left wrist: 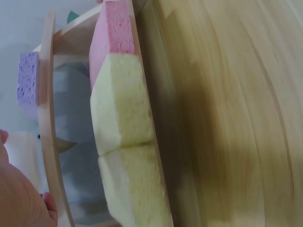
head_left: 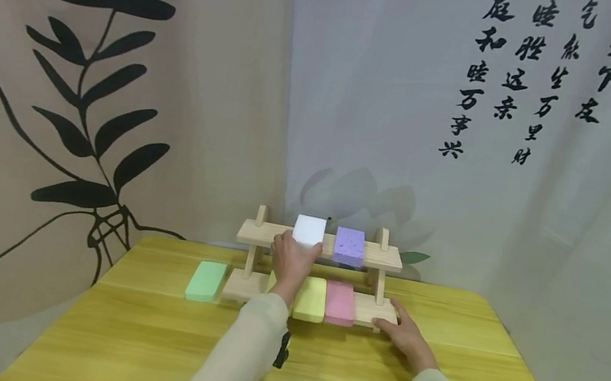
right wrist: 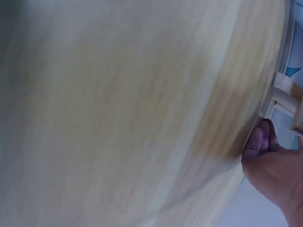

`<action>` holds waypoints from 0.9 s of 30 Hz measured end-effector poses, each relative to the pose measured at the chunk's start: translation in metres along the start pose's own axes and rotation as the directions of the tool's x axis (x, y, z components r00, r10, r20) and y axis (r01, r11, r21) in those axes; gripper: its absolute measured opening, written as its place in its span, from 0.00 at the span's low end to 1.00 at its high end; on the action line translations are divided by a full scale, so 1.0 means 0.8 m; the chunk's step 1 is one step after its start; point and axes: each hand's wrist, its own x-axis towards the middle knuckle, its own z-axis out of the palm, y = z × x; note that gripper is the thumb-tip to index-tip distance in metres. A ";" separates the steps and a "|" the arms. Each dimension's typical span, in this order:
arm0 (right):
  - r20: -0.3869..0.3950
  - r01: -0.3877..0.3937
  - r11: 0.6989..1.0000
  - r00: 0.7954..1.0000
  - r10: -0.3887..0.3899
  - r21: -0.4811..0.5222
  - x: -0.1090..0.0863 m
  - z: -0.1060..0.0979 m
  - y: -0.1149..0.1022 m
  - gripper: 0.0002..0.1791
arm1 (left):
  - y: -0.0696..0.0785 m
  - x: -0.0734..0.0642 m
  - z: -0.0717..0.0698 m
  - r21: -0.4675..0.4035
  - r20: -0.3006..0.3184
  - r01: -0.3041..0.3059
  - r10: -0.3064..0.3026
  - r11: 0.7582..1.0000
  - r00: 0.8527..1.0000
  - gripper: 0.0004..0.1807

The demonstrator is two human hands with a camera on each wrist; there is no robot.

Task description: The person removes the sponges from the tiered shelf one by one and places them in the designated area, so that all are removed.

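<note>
A two-tier wooden rack (head_left: 258, 234) stands toward the back of the table. On its upper board my left hand (head_left: 292, 264) pinches a white sponge block (head_left: 310, 229) between thumb and fingers. To the right of that block sits a purple speckled sponge (head_left: 349, 245). Two yellow sponges (left wrist: 130, 99) lie side by side on the lower board, one partly behind my left wrist in the head view. Beside them is a pink sponge (head_left: 340, 303). My right hand (head_left: 408, 339) grips the right end of the lower board, thumb in front and fingers behind.
A green sponge (head_left: 206, 282) lies on the wooden table (head_left: 149, 326) just left of the rack. Close behind the rack hangs a pale cloth (head_left: 365, 126) with printed leaves and writing. More cloth lines the left and right sides.
</note>
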 end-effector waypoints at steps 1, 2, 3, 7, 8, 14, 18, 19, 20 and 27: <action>0.000 -0.002 1.000 1.000 0.002 0.000 0.001 -0.001 0.001 0.52 | -0.001 0.001 -0.003 -0.004 0.002 -0.001 0.001 1.000 1.000 0.39; 0.002 0.000 1.000 1.000 0.000 -0.008 0.002 -0.001 0.002 0.53 | -0.001 0.002 -0.007 -0.009 0.003 0.001 -0.001 1.000 1.000 0.39; 0.009 -0.006 1.000 1.000 0.006 -0.013 0.003 -0.002 0.004 0.53 | -0.002 0.003 -0.011 -0.015 0.002 0.001 -0.001 1.000 1.000 0.39; 0.019 -0.008 1.000 1.000 0.009 -0.014 0.002 -0.002 0.003 0.52 | -0.006 0.009 -0.026 -0.023 -0.003 0.002 -0.002 1.000 1.000 0.40; 0.021 -0.009 1.000 1.000 0.009 -0.017 0.001 -0.002 0.002 0.51 | -0.007 0.011 -0.030 -0.021 -0.006 -0.001 0.001 1.000 1.000 0.40; 0.019 -0.016 0.999 1.000 0.017 -0.028 0.002 -0.002 0.001 0.50 | -0.012 0.022 -0.055 -0.037 -0.003 -0.030 0.030 0.999 1.000 0.42; 0.018 -0.022 0.999 1.000 0.022 -0.024 0.004 -0.002 0.002 0.51 | -0.013 0.029 -0.068 -0.043 -0.009 -0.049 0.049 0.998 0.999 0.42; 0.018 -0.024 1.000 1.000 0.024 -0.020 0.005 -0.002 0.003 0.51 | -0.012 0.030 -0.072 -0.047 -0.008 -0.049 0.048 0.998 0.999 0.42; 0.019 -0.025 1.000 0.999 0.026 -0.016 0.005 -0.002 0.003 0.51 | -0.012 0.032 -0.075 -0.052 -0.010 -0.049 0.049 0.997 0.999 0.42; 0.027 -0.027 1.000 0.999 0.027 -0.009 0.006 -0.002 0.003 0.51 | -0.008 0.050 -0.103 -0.044 -0.020 -0.068 0.067 0.997 0.998 0.43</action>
